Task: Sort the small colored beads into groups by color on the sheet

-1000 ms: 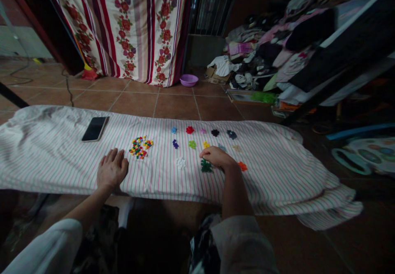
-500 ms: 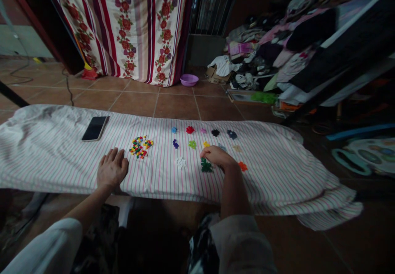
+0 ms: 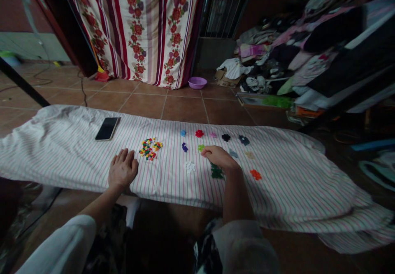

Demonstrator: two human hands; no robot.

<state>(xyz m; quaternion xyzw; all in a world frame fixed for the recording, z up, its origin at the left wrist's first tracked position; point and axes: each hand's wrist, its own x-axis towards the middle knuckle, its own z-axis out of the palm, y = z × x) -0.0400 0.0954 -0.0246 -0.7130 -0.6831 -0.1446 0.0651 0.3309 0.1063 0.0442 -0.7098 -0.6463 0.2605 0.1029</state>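
The right hand [image 3: 217, 157] partly hides lime-green pieces [image 3: 200, 147], grip pinched together, any contents indistinct; the left hand [image 3: 122, 170] lies spread on striped cloth [image 3: 173, 181].

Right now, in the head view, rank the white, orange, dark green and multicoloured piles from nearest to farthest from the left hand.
From the left hand:
1. Multicoloured pile, just right
2. White pile, further right
3. Dark green pile, right of white
4. Orange pile, rightmost
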